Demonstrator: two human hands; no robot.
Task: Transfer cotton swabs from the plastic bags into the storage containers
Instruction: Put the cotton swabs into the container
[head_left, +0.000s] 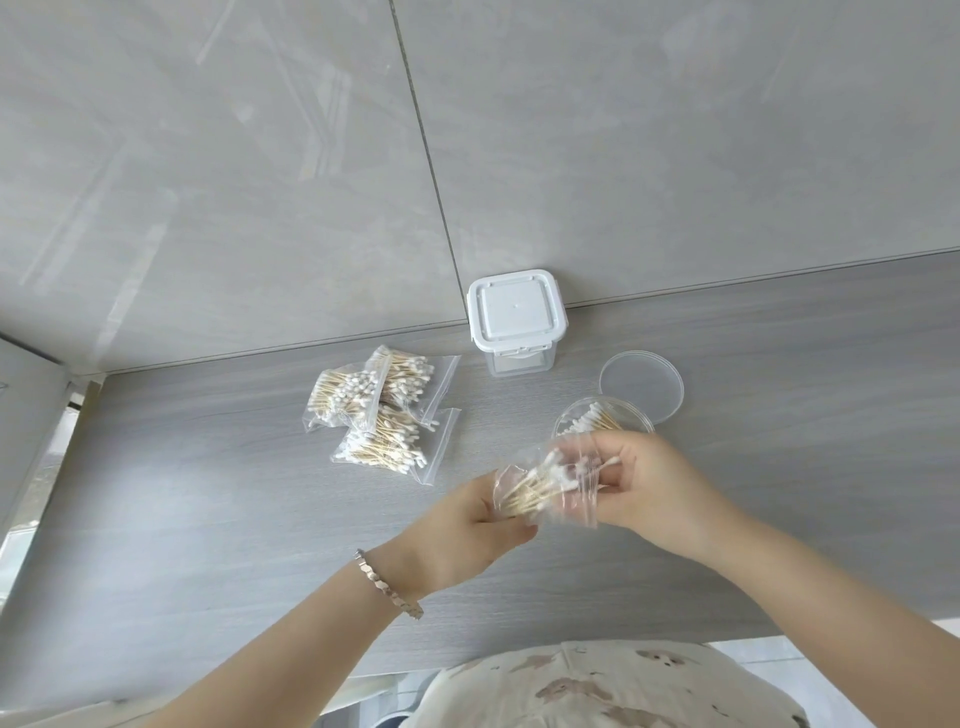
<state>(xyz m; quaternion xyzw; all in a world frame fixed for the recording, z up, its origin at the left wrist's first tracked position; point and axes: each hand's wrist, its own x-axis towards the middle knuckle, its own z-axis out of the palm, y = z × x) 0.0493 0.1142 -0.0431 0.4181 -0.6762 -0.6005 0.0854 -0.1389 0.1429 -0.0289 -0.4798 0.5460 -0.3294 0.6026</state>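
Note:
Both hands hold one clear plastic bag (540, 486) of wooden cotton swabs above the grey table. My left hand (467, 530) pinches the bag's lower left end. My right hand (649, 483) grips the open end, where several swab tips stick out. Just behind my right hand stands a round clear container (602, 418) with swabs inside, uncovered. Three more filled bags (379, 410) lie in a pile to the left. A square container (514, 319) with a white clip lid stands shut at the wall.
A round clear lid (641, 387) lies flat behind the round container. The grey wood-grain table (234, 519) meets a grey tiled wall (260, 182) at the back. The table's near edge runs just in front of my body.

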